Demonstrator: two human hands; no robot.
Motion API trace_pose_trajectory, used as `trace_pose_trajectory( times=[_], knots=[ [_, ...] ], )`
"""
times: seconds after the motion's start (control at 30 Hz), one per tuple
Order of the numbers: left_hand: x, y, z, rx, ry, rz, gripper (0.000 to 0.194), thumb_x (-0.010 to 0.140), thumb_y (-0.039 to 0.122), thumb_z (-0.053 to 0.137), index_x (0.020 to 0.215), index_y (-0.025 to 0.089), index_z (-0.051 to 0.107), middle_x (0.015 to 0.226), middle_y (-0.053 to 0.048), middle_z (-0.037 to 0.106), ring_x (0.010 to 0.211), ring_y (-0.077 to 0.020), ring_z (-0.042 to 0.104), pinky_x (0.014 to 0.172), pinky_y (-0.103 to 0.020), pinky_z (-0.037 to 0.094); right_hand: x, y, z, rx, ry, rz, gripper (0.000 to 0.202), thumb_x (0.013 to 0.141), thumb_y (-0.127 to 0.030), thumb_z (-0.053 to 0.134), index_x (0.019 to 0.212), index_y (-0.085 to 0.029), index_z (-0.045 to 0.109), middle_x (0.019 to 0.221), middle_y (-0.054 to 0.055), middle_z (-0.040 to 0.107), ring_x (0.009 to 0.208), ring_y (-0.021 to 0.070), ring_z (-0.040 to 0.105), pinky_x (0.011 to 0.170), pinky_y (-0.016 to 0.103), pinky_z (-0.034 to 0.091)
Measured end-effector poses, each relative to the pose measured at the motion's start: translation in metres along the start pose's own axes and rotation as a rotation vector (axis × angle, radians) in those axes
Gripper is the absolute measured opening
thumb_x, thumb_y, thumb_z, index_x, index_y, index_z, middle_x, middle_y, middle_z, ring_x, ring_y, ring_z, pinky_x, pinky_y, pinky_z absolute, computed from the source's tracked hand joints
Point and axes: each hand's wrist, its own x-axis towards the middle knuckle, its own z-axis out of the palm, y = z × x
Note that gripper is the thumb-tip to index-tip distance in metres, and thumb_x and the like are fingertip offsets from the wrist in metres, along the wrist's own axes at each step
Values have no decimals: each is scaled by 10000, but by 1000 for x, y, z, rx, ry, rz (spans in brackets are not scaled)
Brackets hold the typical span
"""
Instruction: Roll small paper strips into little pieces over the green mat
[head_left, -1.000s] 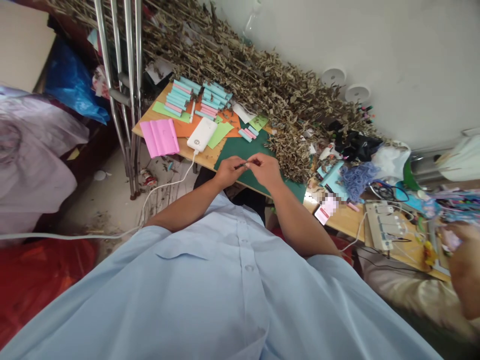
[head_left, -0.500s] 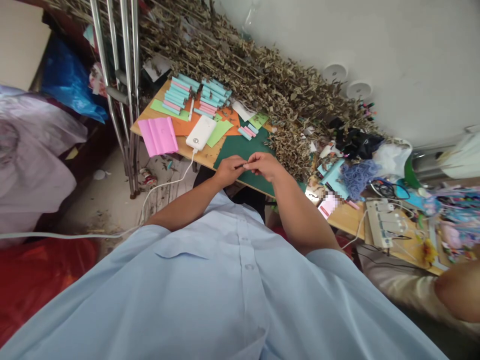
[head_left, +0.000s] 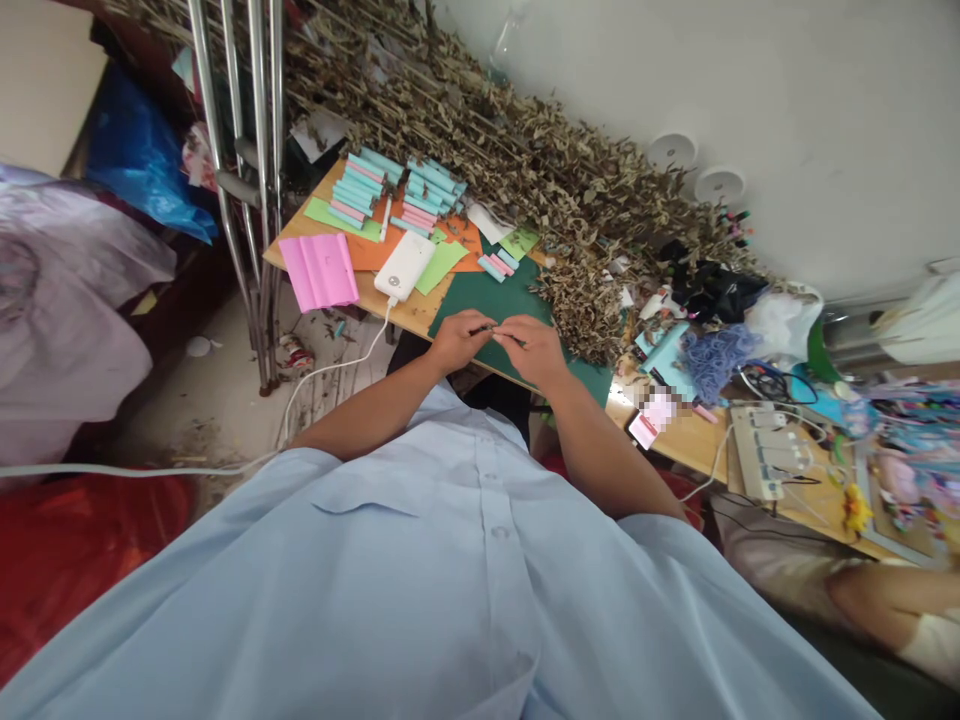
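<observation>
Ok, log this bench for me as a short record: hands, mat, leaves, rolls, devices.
Left hand: pinching a small dark piece, too small to identify
Right hand: fingertips pinched at that same piece
Mat: green mat, hands over its near edge
Leaves: dried leaf pile, right of the hands
Rolls: blue and pink rolls, mostly beyond the white device
Devices: white device, cable attached; phone, screen lit

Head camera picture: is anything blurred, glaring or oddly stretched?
Head view: coarse squares hide part of the phone; bright patch beside it, perhaps glare; the small item between left hand and right hand is indistinct; the shirt looks stretched wide.
</observation>
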Motion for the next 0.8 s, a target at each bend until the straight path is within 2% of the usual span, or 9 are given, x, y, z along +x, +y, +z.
trace_pose_trajectory(
  times=[0.13, 0.23, 0.4, 0.53, 0.6, 0.67, 0.73, 0.8],
  knots=[
    [0, 2, -1, -4, -15, -3, 167, 931, 295, 690, 973, 191, 814, 939, -79, 761, 892, -188, 700, 831, -324, 546, 1, 1, 1, -87, -28, -48, 258, 997, -328, 564, 991, -253, 810, 1055, 80, 773, 1017, 236, 706, 964, 398, 570],
    [0, 3, -1, -16, -25, 7, 187, 936, 335, 697, 960, 189, 812, 937, -84, 761, 899, -192, 698, 846, -330, 544, 4, -4, -1, -193, -95, -93, 277, 1005, -282, 522, 1007, -227, 794, 1068, 103, 758, 1039, 249, 691, 968, 388, 555],
    [1, 5, 0, -18, -27, 35, 262, 960, 399, 678, 878, 178, 791, 853, -68, 723, 828, -175, 663, 788, -311, 520, 13, -18, -7, -367, -186, -71, 236, 975, -217, 530, 1020, -196, 761, 1084, 131, 733, 1021, 275, 672, 910, 394, 539],
    [1, 5, -1, 7, -9, 31, 253, 979, 390, 658, 940, 181, 795, 863, -67, 724, 834, -177, 662, 797, -312, 513, 15, -15, -10, -255, -174, -82, 209, 974, -248, 569, 1031, -220, 768, 1076, 102, 749, 1038, 266, 677, 942, 393, 544],
    [1, 4, -1, 19, -3, 29, 236, 975, 385, 668, 985, 186, 793, 894, -71, 732, 853, -180, 667, 811, -314, 515, 12, -9, -10, -180, -85, -46, 254, 997, -284, 554, 1118, -236, 772, 1070, 86, 755, 1011, 250, 685, 940, 390, 560],
    [0, 3, -1, 27, -2, 46, 220, 977, 363, 666, 1018, 184, 787, 917, -76, 731, 869, -182, 669, 827, -317, 516, 6, -3, -7, -152, -24, -28, 346, 1016, -315, 532, 1291, -245, 732, 1138, 89, 744, 1004, 238, 690, 919, 383, 578],
    [-1, 3, -1, 42, -3, 62, 202, 984, 322, 640, 989, 176, 779, 900, -75, 718, 862, -181, 663, 823, -315, 515, 0, 1, -4, -175, -48, -58, 422, 1026, -345, 527, 1413, -261, 672, 1253, 98, 715, 1076, 240, 684, 931, 375, 582],
    [-1, 4, -1, 64, -11, 62, 202, 984, 281, 610, 909, 171, 762, 867, -70, 703, 847, -180, 655, 805, -311, 513, -5, 3, 0, -231, -89, -83, 421, 1037, -367, 515, 1414, -279, 681, 1304, 100, 698, 1152, 251, 668, 971, 379, 572]
  ],
)
